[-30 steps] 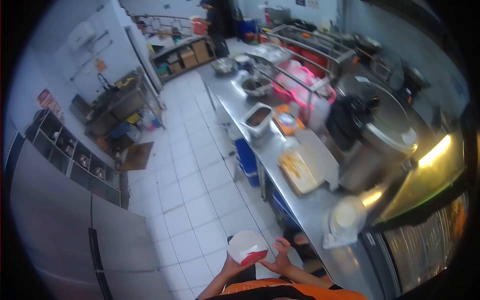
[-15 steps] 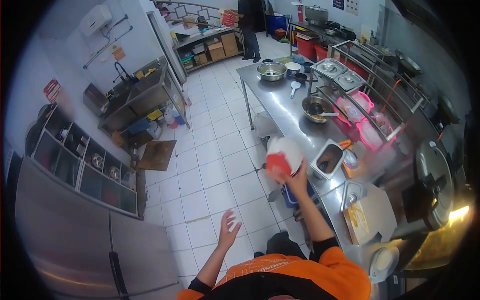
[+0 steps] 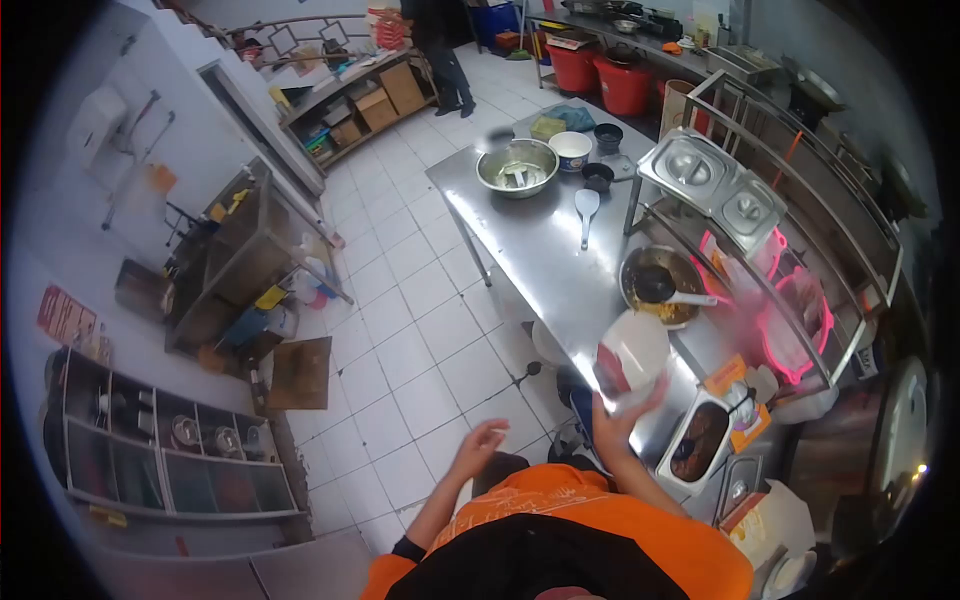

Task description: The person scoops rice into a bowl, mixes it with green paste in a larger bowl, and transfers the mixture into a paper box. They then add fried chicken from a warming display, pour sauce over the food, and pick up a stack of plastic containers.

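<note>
My right hand (image 3: 612, 420) holds a white and red paper box (image 3: 630, 356) up over the near edge of the long steel counter (image 3: 545, 250). Just beyond the box stands a metal bowl (image 3: 660, 284) of dark food with a white spoon in it. My left hand (image 3: 482, 446) hangs free over the tiled floor, fingers apart, holding nothing. A steel tray of brown food (image 3: 698, 442) sits on the counter to the right of my right hand.
Farther along the counter lie a big steel mixing bowl (image 3: 517, 166), a white bowl (image 3: 570, 149), small dark cups and a white ladle (image 3: 586, 208). Lidded steel pans (image 3: 712, 186) sit on a rack. Shelving lines the left wall. A person (image 3: 440, 50) stands at the far end.
The box passed from both hands, low by my body, to my right hand alone, raised at the counter edge. My left hand dropped away. My view has moved along the counter.
</note>
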`<state>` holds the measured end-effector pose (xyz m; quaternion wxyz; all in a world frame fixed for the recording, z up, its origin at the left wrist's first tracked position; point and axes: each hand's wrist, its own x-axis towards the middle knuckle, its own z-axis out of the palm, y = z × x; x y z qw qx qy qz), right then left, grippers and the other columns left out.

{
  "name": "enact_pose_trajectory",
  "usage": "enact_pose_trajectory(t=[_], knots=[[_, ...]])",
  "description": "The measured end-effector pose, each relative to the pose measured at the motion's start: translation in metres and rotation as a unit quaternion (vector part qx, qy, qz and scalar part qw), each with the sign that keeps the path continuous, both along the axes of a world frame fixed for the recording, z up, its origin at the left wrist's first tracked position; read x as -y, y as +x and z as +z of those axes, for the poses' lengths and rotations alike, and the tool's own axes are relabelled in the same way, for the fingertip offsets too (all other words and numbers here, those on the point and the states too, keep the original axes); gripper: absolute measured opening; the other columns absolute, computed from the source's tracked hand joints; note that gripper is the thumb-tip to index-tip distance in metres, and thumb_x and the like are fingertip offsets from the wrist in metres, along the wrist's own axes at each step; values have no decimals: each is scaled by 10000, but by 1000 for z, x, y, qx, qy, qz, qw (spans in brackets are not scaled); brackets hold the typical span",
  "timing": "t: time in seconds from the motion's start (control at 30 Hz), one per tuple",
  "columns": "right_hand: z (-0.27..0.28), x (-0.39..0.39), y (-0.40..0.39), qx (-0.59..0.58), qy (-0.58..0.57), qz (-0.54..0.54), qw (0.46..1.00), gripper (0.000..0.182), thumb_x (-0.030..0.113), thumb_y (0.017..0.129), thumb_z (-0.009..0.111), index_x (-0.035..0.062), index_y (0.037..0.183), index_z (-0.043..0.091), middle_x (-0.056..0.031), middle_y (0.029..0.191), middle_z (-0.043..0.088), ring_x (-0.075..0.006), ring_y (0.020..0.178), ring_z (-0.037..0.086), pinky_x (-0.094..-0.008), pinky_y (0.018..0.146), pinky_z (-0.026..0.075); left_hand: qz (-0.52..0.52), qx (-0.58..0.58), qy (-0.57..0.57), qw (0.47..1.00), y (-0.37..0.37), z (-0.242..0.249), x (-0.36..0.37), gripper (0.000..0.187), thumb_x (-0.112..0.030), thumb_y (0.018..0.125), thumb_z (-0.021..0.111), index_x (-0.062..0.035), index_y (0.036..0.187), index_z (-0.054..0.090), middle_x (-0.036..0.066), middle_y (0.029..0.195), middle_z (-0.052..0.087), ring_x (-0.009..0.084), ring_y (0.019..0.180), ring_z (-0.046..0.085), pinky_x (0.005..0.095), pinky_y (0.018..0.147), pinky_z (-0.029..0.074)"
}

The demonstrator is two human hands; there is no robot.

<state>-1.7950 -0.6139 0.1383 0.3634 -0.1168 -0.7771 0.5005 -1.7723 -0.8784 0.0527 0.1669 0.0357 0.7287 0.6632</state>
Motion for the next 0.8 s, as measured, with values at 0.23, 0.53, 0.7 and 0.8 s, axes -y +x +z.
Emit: enact_pose_trajectory(t=[0.23, 0.53, 0.7, 0.8], knots=[[37, 31, -84, -104, 207, 202, 952, 504, 55, 738, 658, 21, 1189, 435, -155, 1110, 511, -330, 974, 533, -460, 887, 388, 87, -116, -56, 988, -253, -2, 0, 317, -119, 901, 505, -11, 1199, 503, 83, 1127, 575, 157, 988, 558, 280, 838, 455], [-72, 108, -229, 328, 30, 395, 857, 184, 93, 860, 563, 44, 1032, 605, -124, 944, 610, -241, 841, 603, -314, 779, 471, -81, 119, 95, 985, -482, 10, 33, 212, -253, 913, 523, -53, 872, 582, 44, 776, 602, 136, 720, 590, 268, 678, 478], [-32, 97, -312, 229, 0, 113, 967, 98, 42, 847, 559, 41, 902, 639, -96, 852, 620, -209, 801, 604, -307, 735, 472, -21, 135, 101, 985, -517, -6, 74, 269, -295, 921, 524, -40, 1006, 542, 57, 834, 599, 128, 681, 592, 258, 652, 488], [-45, 55, -384, 174, 218, -89, 956, 288, 101, 839, 570, 35, 1118, 548, -168, 934, 587, -276, 861, 577, -365, 764, 459, -14, 80, 90, 993, -567, 4, 58, 391, -319, 925, 512, -47, 1199, 450, 101, 1008, 570, 125, 739, 594, 255, 654, 489]])
